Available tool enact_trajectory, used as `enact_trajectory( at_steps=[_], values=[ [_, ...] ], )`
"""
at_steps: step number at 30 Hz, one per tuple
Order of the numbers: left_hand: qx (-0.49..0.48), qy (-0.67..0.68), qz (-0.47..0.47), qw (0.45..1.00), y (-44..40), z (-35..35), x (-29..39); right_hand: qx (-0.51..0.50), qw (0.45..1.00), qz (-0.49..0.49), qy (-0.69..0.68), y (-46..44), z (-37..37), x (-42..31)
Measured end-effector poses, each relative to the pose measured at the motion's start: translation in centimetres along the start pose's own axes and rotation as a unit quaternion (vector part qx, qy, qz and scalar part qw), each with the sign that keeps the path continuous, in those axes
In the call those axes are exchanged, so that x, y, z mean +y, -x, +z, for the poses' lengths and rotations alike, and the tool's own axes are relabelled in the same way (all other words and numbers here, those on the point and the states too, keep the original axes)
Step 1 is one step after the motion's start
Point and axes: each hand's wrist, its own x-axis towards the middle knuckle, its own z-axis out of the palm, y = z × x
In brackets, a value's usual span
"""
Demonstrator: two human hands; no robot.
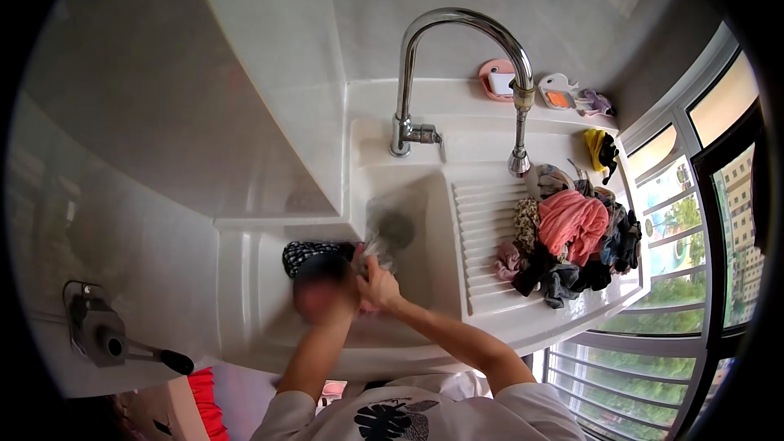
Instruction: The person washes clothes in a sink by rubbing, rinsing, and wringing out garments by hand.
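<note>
Your right hand [380, 286] is in the sink [433, 335], on your side of the faucet [449, 16], its fingers bent against a pale, smeared patch [379, 255] that could be cloth or water; whether they grip, you cannot tell. Your left hand [353, 282] meets it there, mostly lost behind a dark, reddish blur [320, 286], so its fingers can't be read. The checked black-and-white cloth [314, 252] lies left of the faucet and nearer you, partly covered by that blur. Right of the faucet, clothes overlap in a pile [573, 224], hiding the lower ones. Your torso is cut off below.
</note>
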Motion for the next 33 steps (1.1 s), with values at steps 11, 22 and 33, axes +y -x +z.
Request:
enact_trajectory(
  at_steps=[11,22,33],
  values=[
    [0.047,-0.099,-0.095,0.989,1.6,8.4,-1.7,0.218,0.970,-0.105,-0.014,-9.7,0.9,11.2],
    [0.164,-0.266,0.007,0.950,-5.2,-0.1,-4.3,0.036,0.966,0.053,0.252,-7.8,0.1,13.5],
    [-0.009,0.016,-0.048,0.999,-0.3,0.2,0.6,0.032,0.991,-0.113,-0.058,1.8,0.4,-0.1]
  ],
)
